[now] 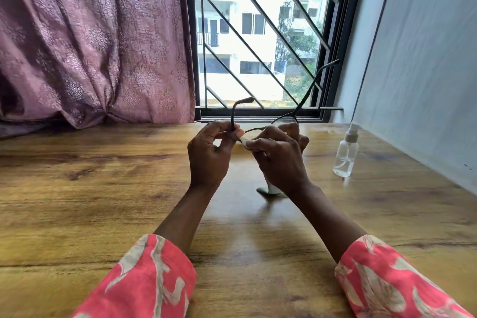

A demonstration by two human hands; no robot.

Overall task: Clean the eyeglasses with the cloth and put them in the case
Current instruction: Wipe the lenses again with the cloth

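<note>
**Inspector:** Sleeves in a coral print sit nearest; beyond them both forearms rise off the table. Report the grips.

**Assistant:** Left hand has its fingers curled, pinching the glasses at the frame's left end, by the hinge of the near temple. Right hand is curled too, pinching the cloth against the frame or lens; which one, I cannot tell, the fingers hide it.

**Inspector:** Location of the glasses?

**Assistant:** Held in the air between both hands, above the table's middle, temples unfolded and pointing toward the window. A pale tail of cloth hangs below the right wrist.

**Inspector:** Handling assessment.

**Assistant:** Judged light, thin-wired, easily bent; lenses likely scratch or smear. Hold at the rim or hinge, never by a temple tip. Cloth is soft and limp, so it needs fingertip pressure behind it.

**Inspector:** Other items?

**Assistant:** Spray bottle stands upright, well right of the hands. No case in view.
</note>
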